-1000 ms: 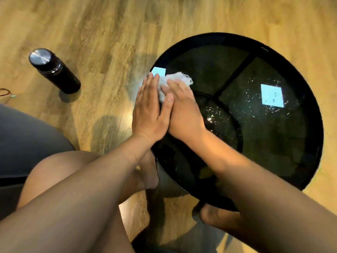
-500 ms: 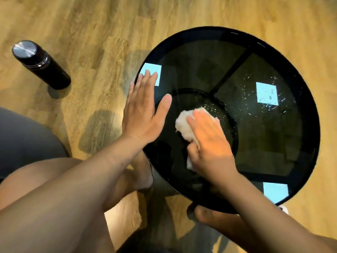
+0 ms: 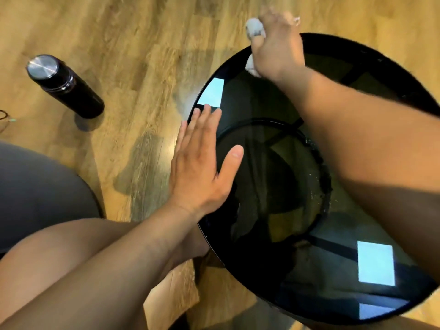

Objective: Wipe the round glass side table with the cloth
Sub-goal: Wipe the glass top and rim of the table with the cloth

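Note:
The round dark glass side table (image 3: 259,98) fills the right half of the view, its top showing bright window reflections and small specks near the middle. My right hand (image 3: 276,48) reaches to the table's far edge and is shut on a white cloth (image 3: 254,29), which bulges out past my fingers and over the rim. My left hand (image 3: 202,167) lies flat with fingers spread on the table's left edge, holding nothing.
A black flask with a steel lid (image 3: 64,85) stands on the wooden floor (image 3: 133,44) to the left. A grey cushion or seat (image 3: 35,191) sits at the lower left. My bare legs and feet show below the table.
My right hand has swept the cloth from the middle of the table out to its far edge. My left hand stays flat on the left rim. The view has shifted closer.

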Tool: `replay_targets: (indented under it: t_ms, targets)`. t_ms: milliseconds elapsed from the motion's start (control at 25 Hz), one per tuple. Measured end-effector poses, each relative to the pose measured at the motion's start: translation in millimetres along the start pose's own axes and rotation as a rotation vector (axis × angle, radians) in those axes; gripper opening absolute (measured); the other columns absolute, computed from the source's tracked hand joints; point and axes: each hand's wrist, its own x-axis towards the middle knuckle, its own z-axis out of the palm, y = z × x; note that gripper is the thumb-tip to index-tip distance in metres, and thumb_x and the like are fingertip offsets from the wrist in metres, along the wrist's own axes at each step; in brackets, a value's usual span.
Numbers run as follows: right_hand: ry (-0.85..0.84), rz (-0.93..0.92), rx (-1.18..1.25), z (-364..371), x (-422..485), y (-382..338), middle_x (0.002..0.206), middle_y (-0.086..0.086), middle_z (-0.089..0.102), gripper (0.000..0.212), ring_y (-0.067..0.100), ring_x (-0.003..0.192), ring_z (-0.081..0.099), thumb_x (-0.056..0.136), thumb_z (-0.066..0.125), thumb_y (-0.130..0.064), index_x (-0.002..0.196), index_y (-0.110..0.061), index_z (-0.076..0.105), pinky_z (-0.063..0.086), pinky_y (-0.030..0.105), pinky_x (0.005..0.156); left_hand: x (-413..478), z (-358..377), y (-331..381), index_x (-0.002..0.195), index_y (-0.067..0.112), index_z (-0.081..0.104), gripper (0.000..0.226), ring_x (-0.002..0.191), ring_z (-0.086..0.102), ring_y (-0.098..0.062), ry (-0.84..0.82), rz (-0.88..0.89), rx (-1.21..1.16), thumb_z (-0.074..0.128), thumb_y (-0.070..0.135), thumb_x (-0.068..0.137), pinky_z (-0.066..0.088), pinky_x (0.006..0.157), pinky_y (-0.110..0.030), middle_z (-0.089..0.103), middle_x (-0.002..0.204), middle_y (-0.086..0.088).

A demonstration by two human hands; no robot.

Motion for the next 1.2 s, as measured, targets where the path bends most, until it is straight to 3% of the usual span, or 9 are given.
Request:
replay_targets:
  t_ms: [120,280,440,560,720,880,960,1120,1200]
  targets:
    - [-0.046,-0.054,0.017,-16,-70,-6,0.147,0.014,0.045,0.049,0.028,0.137,0.038,0.092,0.043,-0.019,0.139,-0.008,0.049,0.030,0.032,0.110,0,-1,3,0.150,0.010,0.031,0.067,0.150,0.019,-0.021,0.007,-0.012,0.004,0.030,0.050,0.096,0.006,0.123,-0.038,0.030,0.159,-0.010]
    - [-0.120,-0.113,0.062,-51,-251,2,0.144,0.020,0.047,0.054,0.038,0.134,0.042,0.084,0.042,-0.019,0.135,-0.003,0.052,0.037,0.048,0.111,-1,-3,6,0.150,0.009,0.032,0.071,0.150,0.020,-0.024,-0.005,-0.010,0.022,0.026,0.053,0.095,0.008,0.123,-0.041,0.031,0.159,-0.011]
    - [-0.208,-0.120,0.033,-78,-385,20,0.152,-0.004,0.040,0.063,0.015,0.147,0.025,0.077,0.047,-0.023,0.140,-0.019,0.049,0.034,0.052,0.114,-2,-1,4,0.149,0.009,0.033,0.071,0.149,0.020,-0.026,0.001,-0.004,0.028,0.025,0.054,0.094,0.007,0.123,-0.040,0.032,0.158,-0.012]
    - [-0.153,-0.124,0.095,-75,-359,29,0.145,0.001,0.050,0.057,0.021,0.142,0.036,0.078,0.047,-0.020,0.133,-0.013,0.059,0.028,0.056,0.115,-2,2,2,0.149,0.010,0.033,0.069,0.149,0.021,-0.026,-0.016,0.011,0.048,0.026,0.053,0.094,0.008,0.123,-0.043,0.032,0.158,-0.012]
    - [-0.088,-0.153,-0.001,-58,-244,39,0.137,0.011,0.057,0.057,0.027,0.132,0.047,0.077,0.042,-0.017,0.130,-0.009,0.059,0.026,0.060,0.112,-2,1,1,0.150,0.011,0.032,0.067,0.150,0.018,-0.024,-0.016,0.016,0.048,0.029,0.052,0.096,0.007,0.123,-0.043,0.030,0.159,-0.011]
    - [0.019,-0.009,-0.052,-44,-68,71,0.120,0.006,0.065,0.035,0.025,0.118,0.055,0.090,0.041,-0.027,0.118,-0.023,0.062,0.038,0.035,0.099,-2,-1,3,0.149,0.010,0.033,0.065,0.150,0.018,-0.023,-0.019,0.020,0.022,0.034,0.048,0.096,0.007,0.123,-0.040,0.031,0.158,-0.009]
    - [0.006,0.069,-0.041,-37,-14,77,0.118,0.003,0.066,0.037,0.024,0.113,0.058,0.092,0.038,-0.036,0.118,-0.027,0.063,0.040,0.029,0.094,1,-2,4,0.149,0.010,0.034,0.065,0.150,0.018,-0.022,-0.014,0.009,0.036,0.034,0.048,0.095,0.006,0.123,-0.039,0.032,0.158,-0.009]
    - [0.013,0.112,0.030,-37,-5,77,0.120,0.002,0.065,0.039,0.022,0.112,0.058,0.094,0.036,-0.039,0.120,-0.027,0.062,0.043,0.026,0.092,2,-4,7,0.149,0.010,0.033,0.067,0.150,0.017,-0.023,-0.040,0.010,0.084,0.032,0.050,0.095,0.005,0.123,-0.041,0.030,0.159,-0.010]
    - [0.010,0.101,0.035,-43,-35,68,0.124,0.006,0.063,0.038,0.025,0.116,0.055,0.092,0.039,-0.031,0.122,-0.025,0.062,0.039,0.025,0.088,2,-5,8,0.150,0.011,0.032,0.067,0.151,0.016,-0.023,-0.051,0.010,0.095,0.030,0.051,0.095,0.006,0.123,-0.043,0.029,0.159,-0.010]
